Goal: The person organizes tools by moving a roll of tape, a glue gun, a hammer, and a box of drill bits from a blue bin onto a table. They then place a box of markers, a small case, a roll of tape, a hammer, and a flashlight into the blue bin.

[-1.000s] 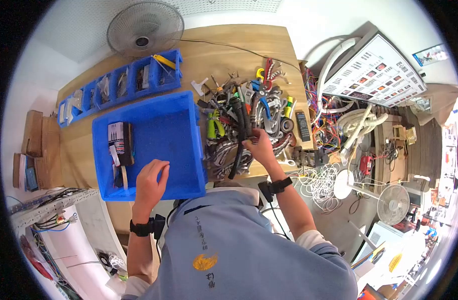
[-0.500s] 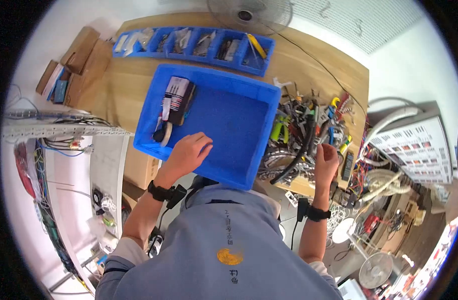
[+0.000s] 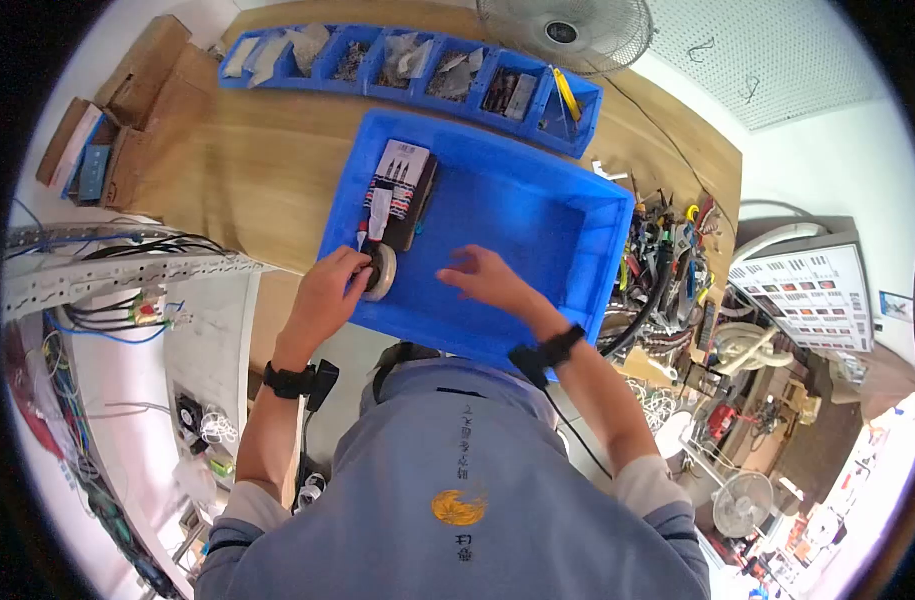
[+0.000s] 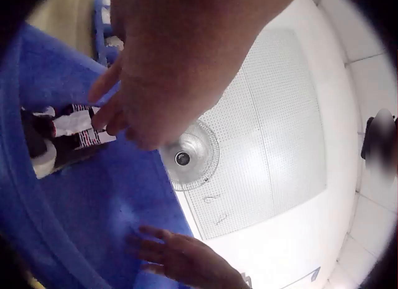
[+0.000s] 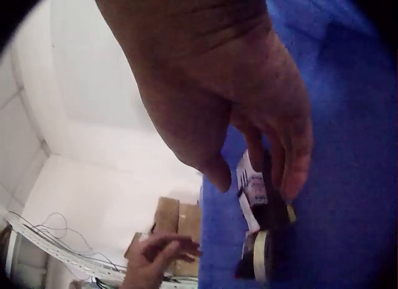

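Note:
A large blue bin (image 3: 517, 335) stands before me on the table. Inside its left side lie a printed marker box (image 3: 398, 163), a white-wrapped item (image 3: 379, 212) and a roll of tape (image 3: 383, 275). My left hand (image 3: 327, 292) hovers at the left rim, loosely bent fingertips overlapping the tape's edge in the head view; the left wrist view shows the tape (image 4: 45, 161) apart from those fingers. Over the bin's middle is my right hand (image 3: 492, 280), fingers spread and slightly bent, holding nothing. In the right wrist view its fingers overlap the box (image 5: 252, 183).
Behind the bin runs a row of small blue compartments (image 3: 417, 95) with bagged parts and a yellow cutter (image 3: 567, 95). A heap of hand tools (image 3: 667, 260) lies right of the bin. A fan (image 3: 567, 35) stands at the back, cardboard boxes (image 3: 142, 70) at far left.
My right hand has left the tool heap and come left over the bin. My left hand has moved from the bin's front to beside the tape. The head view has turned and shifted.

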Available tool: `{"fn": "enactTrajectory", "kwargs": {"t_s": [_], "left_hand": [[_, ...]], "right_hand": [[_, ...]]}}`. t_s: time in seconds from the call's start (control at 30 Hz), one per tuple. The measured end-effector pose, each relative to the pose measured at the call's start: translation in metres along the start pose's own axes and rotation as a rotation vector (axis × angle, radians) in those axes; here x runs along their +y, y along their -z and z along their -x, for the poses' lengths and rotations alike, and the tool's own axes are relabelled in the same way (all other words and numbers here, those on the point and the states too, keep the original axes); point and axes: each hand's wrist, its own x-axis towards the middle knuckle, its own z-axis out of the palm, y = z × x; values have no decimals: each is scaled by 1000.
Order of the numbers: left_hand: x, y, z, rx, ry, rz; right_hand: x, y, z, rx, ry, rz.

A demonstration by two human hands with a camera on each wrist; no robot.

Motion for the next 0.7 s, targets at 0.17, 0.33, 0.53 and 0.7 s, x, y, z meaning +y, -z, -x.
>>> {"fn": "enactTrajectory", "kwargs": {"t_s": [0.17, 0.33, 0.53, 0.7], "left_hand": [[-53, 20, 10, 53, -11, 63], [-80, 34, 17, 91, -15, 136], [-101, 37, 21, 113, -15, 183], [-113, 36, 15, 91, -60, 207]], "right_hand": [[-46, -74, -64, -41, -222, -61], [-32, -114, -111, 6, -171, -103], [-5, -136, -138, 198, -119, 309], [-8, -142, -130, 255, -140, 424]]}}
